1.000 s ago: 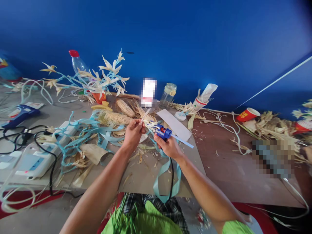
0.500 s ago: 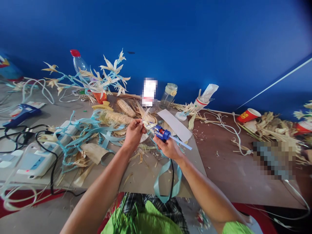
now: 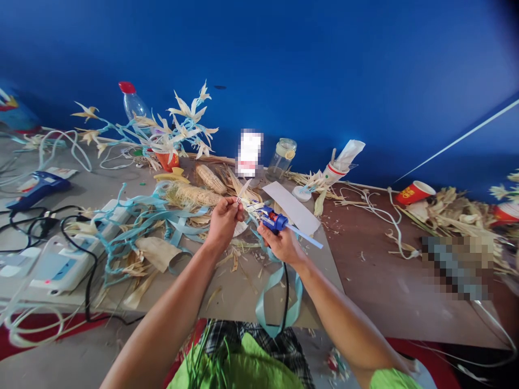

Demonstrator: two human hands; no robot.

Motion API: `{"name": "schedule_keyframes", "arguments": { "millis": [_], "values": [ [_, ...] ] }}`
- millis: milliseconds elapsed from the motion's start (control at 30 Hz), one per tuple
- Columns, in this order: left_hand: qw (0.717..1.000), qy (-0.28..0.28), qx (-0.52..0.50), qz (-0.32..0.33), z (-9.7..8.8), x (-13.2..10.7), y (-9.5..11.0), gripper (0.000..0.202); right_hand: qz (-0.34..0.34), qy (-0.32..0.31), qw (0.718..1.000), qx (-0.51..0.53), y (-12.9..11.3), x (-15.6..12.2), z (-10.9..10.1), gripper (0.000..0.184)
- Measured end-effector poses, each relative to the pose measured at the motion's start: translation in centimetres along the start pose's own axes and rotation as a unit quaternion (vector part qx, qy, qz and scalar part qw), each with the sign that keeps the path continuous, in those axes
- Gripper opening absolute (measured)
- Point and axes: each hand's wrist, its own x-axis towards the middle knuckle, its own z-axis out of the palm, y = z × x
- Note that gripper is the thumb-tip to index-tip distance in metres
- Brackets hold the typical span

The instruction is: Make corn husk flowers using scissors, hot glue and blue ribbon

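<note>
My left hand (image 3: 223, 222) is closed in a pinch on a small corn-husk flower piece (image 3: 245, 195) held above the table. My right hand (image 3: 280, 244) grips a blue hot glue gun (image 3: 272, 219), whose nozzle points left at the husk piece. A glue stick (image 3: 306, 236) pokes out of the gun's back to the right, and its black cord (image 3: 286, 294) hangs down toward my lap. A light blue ribbon (image 3: 272, 292) loops under my right wrist.
Tangled blue ribbon, husk scraps and corn cobs (image 3: 193, 194) cover the board (image 3: 231, 302). A husk-flower branch (image 3: 178, 124), plastic bottle (image 3: 133, 102), glass jar (image 3: 281, 156) and red cups (image 3: 414, 191) stand near the blue wall. Another glue gun (image 3: 36, 189) and power strips (image 3: 60, 265) lie left.
Both hands stay almost in place; the glue gun's tail has tilted slightly right and the view has shifted a little.
</note>
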Motion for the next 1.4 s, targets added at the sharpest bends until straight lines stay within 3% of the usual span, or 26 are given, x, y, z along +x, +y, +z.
{"name": "schedule_keyframes", "arguments": {
  "millis": [967,1267,1400],
  "values": [
    [1.0,0.002,-0.006,-0.004,0.13,-0.1,0.13,0.009,-0.002,0.005,0.999,-0.035,0.1,-0.19,0.08,0.031],
    [1.0,-0.001,-0.012,0.0,-0.16,0.06,-0.17,0.01,0.015,-0.009,1.0,-0.005,-0.23,-0.09,-0.16,0.033],
    [0.999,0.003,-0.03,-0.013,0.09,-0.03,0.2,0.009,0.003,0.0,0.998,0.062,0.18,-0.09,-0.36,0.031]
  ]
}}
